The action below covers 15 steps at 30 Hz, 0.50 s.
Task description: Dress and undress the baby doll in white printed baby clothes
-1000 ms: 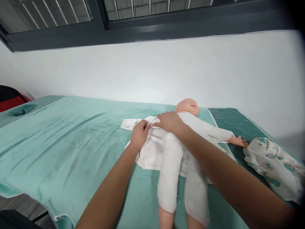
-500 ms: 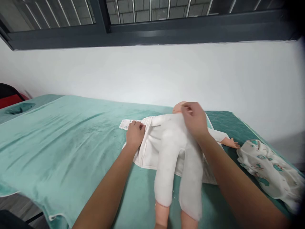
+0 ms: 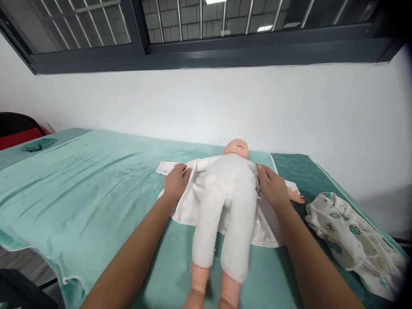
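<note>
A baby doll (image 3: 225, 184) with a white cloth body lies face up, its head away from me and its bare feet towards me. Spread open under it is a white baby shirt (image 3: 188, 212), its printed left-side cuff lying flat. On the left, my left hand (image 3: 176, 180) is closed on the shirt's edge beside the doll's torso. Thumb and fingers of my right hand (image 3: 272, 184) pinch the shirt at the doll's other side, near the shoulder. Beyond that hand a small doll hand (image 3: 296, 196) sticks out of the sleeve.
A teal sheet (image 3: 80, 184) covers the bed. To the right lies a crumpled printed baby garment (image 3: 350, 240) on darker teal cloth. A white wall (image 3: 161, 103) and a barred window stand behind. A red and black item (image 3: 19, 131) is at the far left.
My right hand has come down from beside the doll's head to the shirt's right side, uncovering the head. My left hand stays at the shirt's left edge. The view has shifted slightly.
</note>
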{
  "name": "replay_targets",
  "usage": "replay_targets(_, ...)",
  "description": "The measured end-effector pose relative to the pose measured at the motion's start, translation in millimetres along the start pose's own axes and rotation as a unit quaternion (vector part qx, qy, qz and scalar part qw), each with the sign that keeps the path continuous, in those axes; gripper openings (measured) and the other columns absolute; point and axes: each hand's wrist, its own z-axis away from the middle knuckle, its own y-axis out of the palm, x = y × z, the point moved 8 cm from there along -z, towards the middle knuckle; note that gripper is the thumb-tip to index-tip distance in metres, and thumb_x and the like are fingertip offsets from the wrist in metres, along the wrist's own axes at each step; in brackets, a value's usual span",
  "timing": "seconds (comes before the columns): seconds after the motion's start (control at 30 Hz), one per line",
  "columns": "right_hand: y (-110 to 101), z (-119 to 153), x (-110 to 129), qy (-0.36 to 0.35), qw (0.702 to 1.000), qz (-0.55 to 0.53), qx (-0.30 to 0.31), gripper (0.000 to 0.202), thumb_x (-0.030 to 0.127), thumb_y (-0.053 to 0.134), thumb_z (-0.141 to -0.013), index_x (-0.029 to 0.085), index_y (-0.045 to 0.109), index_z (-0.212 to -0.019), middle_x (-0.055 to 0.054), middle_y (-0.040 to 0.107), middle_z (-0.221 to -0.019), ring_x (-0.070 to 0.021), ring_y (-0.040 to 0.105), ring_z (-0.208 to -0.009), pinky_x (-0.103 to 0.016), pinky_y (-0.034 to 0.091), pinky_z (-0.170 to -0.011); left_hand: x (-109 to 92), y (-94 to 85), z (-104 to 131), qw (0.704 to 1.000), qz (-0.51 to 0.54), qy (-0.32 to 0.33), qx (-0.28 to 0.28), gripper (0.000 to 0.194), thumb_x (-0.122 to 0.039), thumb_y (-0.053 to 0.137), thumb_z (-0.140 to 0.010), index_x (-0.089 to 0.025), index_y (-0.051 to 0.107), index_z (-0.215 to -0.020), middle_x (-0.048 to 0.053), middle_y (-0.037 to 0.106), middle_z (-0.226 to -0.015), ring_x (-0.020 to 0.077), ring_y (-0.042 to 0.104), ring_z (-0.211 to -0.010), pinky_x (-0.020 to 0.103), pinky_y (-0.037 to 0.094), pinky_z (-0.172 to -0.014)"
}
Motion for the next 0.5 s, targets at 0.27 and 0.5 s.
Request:
replay_targets(0.27,12,5,9,-0.011,0.992,-0.124,0.034,0.056,0.065,0.045,-0.089,0.026,0.067,-0.123,-0.006,0.074,-0.098,-0.0265,0.065,-0.100,-0.040,0.046,-0.090,-48,3.7,2,0.955,0.286,0.058,0.049,0.026,-0.040,0.047,-0.093,-0.022,0.061,-0.104,0.004,0.065,-0.122,0.0182,0.058,-0.109,0.029,0.044,-0.090)
replay_targets(0.5,27,13,27,-0.071,0.975,-0.185,0.103,0.053,0.057,0.051,-0.090,0.026,0.058,-0.132,-0.002,0.074,-0.092,-0.0201,0.066,-0.089,-0.033,0.048,-0.084,-84,-9.2,-20,0.957,0.278,0.035,0.072,0.028,-0.046,0.048,-0.092,-0.021,0.056,-0.085,-0.003,0.060,-0.079,0.0139,0.052,-0.074,0.025,0.039,-0.067)
